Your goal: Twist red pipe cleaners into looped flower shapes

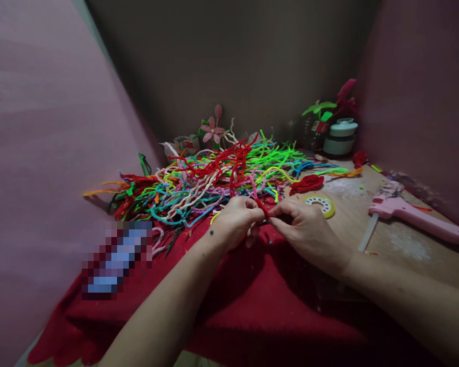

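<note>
Both hands meet over the front of the table, their fingers closed on a red pipe cleaner point(262, 208). My left hand point(239, 219) grips it with thumb and fingers, and part of the red length shows below the palm. At its other side my right hand point(300, 224) pinches it between thumb and forefinger. Just behind the hands lies a big tangled heap of coloured pipe cleaners point(202, 191). A small bundle of coiled red pipe cleaners point(307, 184) rests to the right of the heap.
A yellow tape roll point(320, 206) lies beyond my right hand. Farther right is a pink glue gun point(416, 211) with a glue stick. At the back stand a lidded jar point(340, 137) and a pink flower point(213, 130). Red cloth point(229, 306) covers the table front; walls flank both sides.
</note>
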A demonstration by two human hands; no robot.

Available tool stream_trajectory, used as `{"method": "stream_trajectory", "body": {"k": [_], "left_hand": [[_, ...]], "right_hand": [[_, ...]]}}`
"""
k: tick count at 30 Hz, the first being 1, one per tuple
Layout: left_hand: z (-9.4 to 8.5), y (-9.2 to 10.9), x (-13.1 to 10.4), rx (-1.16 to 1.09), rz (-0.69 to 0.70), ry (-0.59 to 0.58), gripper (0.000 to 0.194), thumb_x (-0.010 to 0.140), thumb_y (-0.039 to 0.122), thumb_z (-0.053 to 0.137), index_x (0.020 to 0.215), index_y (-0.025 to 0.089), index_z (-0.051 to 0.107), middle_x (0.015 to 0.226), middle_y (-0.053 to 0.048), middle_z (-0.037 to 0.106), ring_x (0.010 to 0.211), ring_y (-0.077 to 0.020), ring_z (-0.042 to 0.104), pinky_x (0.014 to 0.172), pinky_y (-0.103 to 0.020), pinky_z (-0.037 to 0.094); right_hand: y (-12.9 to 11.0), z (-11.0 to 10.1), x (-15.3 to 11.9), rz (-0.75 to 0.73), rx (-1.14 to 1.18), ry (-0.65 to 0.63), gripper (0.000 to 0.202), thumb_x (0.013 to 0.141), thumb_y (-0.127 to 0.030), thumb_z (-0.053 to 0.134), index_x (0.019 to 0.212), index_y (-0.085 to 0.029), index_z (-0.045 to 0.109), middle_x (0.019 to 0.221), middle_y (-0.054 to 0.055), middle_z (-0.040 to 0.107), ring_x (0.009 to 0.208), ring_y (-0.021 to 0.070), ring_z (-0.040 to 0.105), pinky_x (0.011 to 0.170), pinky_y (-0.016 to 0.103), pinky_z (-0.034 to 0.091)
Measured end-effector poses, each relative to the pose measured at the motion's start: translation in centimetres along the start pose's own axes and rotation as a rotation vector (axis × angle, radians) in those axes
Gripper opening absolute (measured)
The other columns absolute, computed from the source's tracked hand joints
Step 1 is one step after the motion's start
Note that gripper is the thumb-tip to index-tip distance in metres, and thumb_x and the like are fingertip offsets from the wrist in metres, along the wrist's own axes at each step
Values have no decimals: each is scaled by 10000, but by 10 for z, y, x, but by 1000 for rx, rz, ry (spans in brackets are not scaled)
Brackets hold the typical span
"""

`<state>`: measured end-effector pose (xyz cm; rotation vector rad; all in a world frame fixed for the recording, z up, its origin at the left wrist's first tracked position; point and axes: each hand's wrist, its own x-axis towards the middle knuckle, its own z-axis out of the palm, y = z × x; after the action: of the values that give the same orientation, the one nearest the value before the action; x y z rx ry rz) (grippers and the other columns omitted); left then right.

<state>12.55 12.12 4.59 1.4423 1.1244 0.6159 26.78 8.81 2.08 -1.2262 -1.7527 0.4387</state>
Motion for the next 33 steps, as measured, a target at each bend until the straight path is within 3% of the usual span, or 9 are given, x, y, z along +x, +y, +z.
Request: {"method": "stream_trajectory", "body": {"k": [3,7,10,17,23,28,33], "left_hand": [[-1,-1,0,-46,-4,-24,21,579,146,481,584,151,501,347,72,374,253,-56,318,272,-177,229],[-4,-1,0,-163,11,-87,67,591,161,532,656,151,518,416,90,337,297,-24,240,284,-161,199],[-7,0,0,-137,27,-116,107,612,190,568,702,142,537,434,93,340,297,-10,225,298,-157,168],[-5,9,-3,28,122,0,122,627,205,598,709,132,548,457,84,406,330,-8,300,337,-154,203],[-3,9,-4,36,129,60,77,622,160,567,662,134,507,442,95,405,332,2,292,362,-153,204],[-2,11,-5,31,146,33,67,618,106,546,637,134,488,433,103,399,331,8,281,372,-148,217],[-13,8,-5,-40,155,-81,96,659,186,600,714,136,540,470,70,462,342,-19,349,344,-154,228]], "right_hand": [[-1,0,1,66,98,-9,98,723,-154,547,676,-152,633,651,18,612,618,127,525,605,251,376],[3,0,3,343,432,-110,113,691,-237,588,622,-148,597,522,-22,529,478,89,432,484,234,328],[7,0,4,466,614,-165,135,649,-259,618,598,-144,569,475,-39,484,425,71,379,431,225,277],[10,-3,6,367,574,-183,142,667,-236,596,563,-140,596,453,-34,460,433,71,361,440,231,256],[10,-4,6,337,495,-187,181,700,-292,591,614,-140,639,468,-28,465,447,78,372,444,235,253],[12,-5,7,288,513,-231,277,724,-346,599,537,-152,538,459,-37,447,448,67,372,457,228,260],[13,-3,7,335,633,-280,262,731,-350,605,585,-147,527,479,-37,469,442,65,389,458,224,276]]}}
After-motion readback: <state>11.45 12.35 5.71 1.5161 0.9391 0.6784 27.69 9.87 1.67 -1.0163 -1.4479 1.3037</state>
